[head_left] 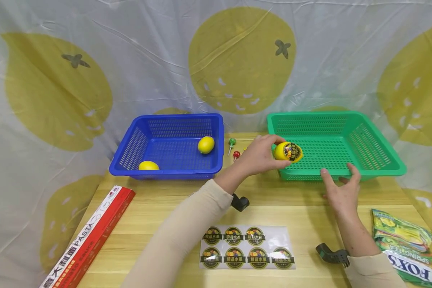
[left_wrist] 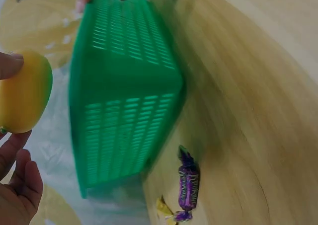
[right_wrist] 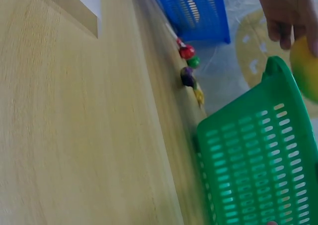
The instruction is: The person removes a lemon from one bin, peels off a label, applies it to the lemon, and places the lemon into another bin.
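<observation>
Over the green basket's point(head_left: 378, 170) near-left corner, I see the left hand point(head_left: 259, 154) gripping a stickered lemon point(head_left: 288, 152), fingers curled around its left side. At the basket's front rim, the right hand point(head_left: 340, 190) rests with fingers spread and relaxed, holding nothing. Left of the green basket, a blue basket point(head_left: 173, 172) holds two plain lemons point(head_left: 206, 145). Between the baskets lie lollipops point(head_left: 232, 143) on the counter point(head_left: 273, 196); nearer me than the green basket lies a sticker sheet point(head_left: 247, 247).
</observation>
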Demonstrator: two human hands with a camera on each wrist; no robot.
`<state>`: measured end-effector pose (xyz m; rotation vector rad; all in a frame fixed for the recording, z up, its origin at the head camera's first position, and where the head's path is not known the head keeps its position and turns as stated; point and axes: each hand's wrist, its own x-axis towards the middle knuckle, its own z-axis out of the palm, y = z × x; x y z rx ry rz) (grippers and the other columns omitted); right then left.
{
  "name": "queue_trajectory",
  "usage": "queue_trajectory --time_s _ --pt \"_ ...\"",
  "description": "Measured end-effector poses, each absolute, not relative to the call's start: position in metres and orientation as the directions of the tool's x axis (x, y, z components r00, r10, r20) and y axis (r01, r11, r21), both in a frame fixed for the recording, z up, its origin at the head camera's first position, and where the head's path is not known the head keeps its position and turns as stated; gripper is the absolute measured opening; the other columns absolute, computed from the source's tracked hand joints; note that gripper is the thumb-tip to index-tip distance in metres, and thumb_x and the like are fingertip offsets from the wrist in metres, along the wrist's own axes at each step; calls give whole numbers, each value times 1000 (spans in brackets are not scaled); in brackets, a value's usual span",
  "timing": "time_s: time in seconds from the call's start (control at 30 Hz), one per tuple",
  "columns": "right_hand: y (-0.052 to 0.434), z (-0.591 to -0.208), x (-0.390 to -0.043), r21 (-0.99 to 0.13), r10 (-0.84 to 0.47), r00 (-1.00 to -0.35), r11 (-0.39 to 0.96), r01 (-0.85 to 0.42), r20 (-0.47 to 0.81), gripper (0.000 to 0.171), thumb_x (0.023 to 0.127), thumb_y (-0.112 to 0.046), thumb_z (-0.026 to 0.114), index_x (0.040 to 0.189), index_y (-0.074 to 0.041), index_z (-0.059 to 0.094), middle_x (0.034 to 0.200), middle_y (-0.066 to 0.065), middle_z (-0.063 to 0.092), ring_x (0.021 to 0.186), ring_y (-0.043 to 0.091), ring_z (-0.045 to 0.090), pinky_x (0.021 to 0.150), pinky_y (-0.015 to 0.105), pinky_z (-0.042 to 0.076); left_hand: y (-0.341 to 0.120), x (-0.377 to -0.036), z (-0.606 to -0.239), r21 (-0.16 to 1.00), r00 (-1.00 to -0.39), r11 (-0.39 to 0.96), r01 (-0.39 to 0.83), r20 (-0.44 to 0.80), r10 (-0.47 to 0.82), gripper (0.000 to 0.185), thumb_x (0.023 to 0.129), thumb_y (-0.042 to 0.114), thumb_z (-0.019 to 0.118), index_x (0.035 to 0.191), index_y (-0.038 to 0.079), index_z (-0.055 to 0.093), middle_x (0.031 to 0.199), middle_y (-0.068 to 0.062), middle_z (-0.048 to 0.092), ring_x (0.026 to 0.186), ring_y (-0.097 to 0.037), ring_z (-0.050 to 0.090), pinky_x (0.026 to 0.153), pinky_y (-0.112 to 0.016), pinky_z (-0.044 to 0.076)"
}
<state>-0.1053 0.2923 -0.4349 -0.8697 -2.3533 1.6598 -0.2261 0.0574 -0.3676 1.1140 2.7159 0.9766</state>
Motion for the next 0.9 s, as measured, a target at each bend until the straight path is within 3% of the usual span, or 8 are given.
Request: queue_trajectory --time_s 0.27,0.43,0.63,0.8,0.9 --pt "292 -433 -106 -900 559 -805 220 376 -200 93 94 -55 64 163 -33 6 160 24 25 80 13 57 62 27 59 96 -253 -384 385 -718 640 665 95 689 59 85 54 77 132 22 64 125 12 70 106 -9 55 92 -29 32" --pt "291 -435 -107 -906 557 -811 225 358 -181 92 95 -54 64 163 -33 6 159 24 28 89 15 54 63 27 59 112 -260 -393 331 -773 733 594 -19 634 56 80 61 79 127 32 67 114 20 69 102 -16 39 85 -30 30" --pt "290 -434 -107 -909 556 -815 235 344 -164 91 96 -54 63 163 -31 6 158 26 30 92 19 55 64 27 59 123 -261 -384 208 -784 782 587 -94 614 56 78 67 78 123 36 67 109 23 67 103 -16 38 89 -34 26" --pt "291 -436 -106 -914 546 -821 230 335 -164 92 96 -53 64 163 -30 5 158 27 29 101 26 56 64 26 59 127 -261 -384 151 -776 785 601 -127 618 58 75 71 77 120 36 66 111 23 66 102 -16 37 87 -35 23" --pt "293 -436 -104 -915 529 -833 236 327 -161 93 96 -52 63 164 -28 4 159 29 27 109 33 54 64 26 58 128 -262 -387 157 -777 790 592 -148 612 67 74 75 75 129 38 63 123 23 66 107 -17 37 89 -36 24"
